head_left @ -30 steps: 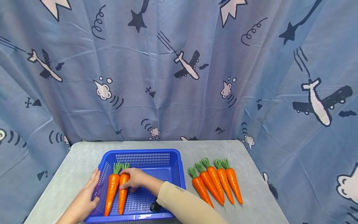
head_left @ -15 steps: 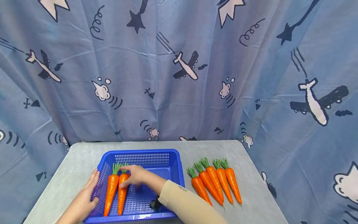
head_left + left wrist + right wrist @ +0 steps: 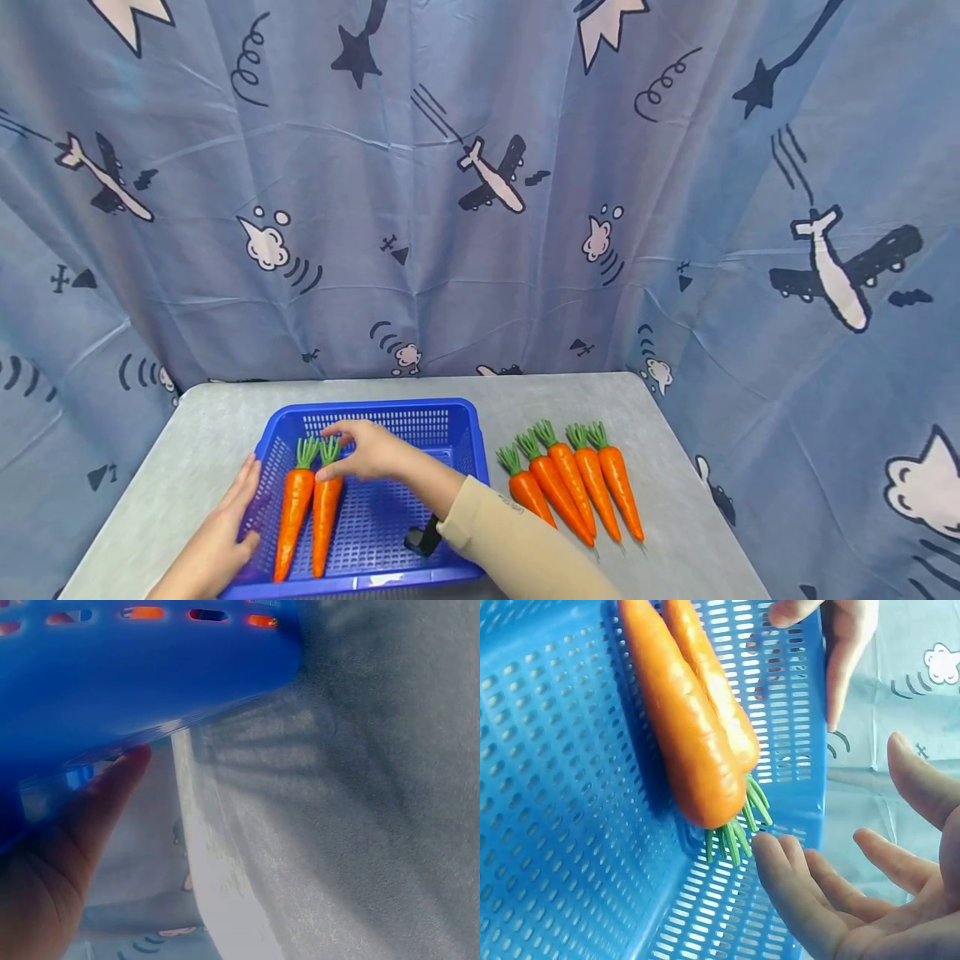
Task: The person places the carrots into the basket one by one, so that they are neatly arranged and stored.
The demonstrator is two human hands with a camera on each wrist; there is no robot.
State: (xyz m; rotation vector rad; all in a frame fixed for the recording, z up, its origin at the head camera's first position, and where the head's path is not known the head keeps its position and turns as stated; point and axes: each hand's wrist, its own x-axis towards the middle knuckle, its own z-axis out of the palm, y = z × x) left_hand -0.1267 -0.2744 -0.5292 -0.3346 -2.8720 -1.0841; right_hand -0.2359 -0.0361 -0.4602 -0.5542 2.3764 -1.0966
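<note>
Two orange carrots with green tops lie side by side in a blue basket: the left carrot and the right carrot. My right hand hovers at the right carrot's top, thumb and fingers spread apart. In the right wrist view these fingers hang beside the greens, holding nothing. At the basket's left side my left hand holds the wall, with the thumb over the rim and straight fingers along the outside. The left wrist view shows one digit at the rim.
Several more carrots lie in a fanned row on the pale table, right of the basket. A patterned blue curtain hangs behind and at both sides. A small black device sits at my right wrist.
My right hand has let go of the right carrot, opened its fingers and risen toward the greens. The left hand stays at the basket. The head view has shifted slightly.
</note>
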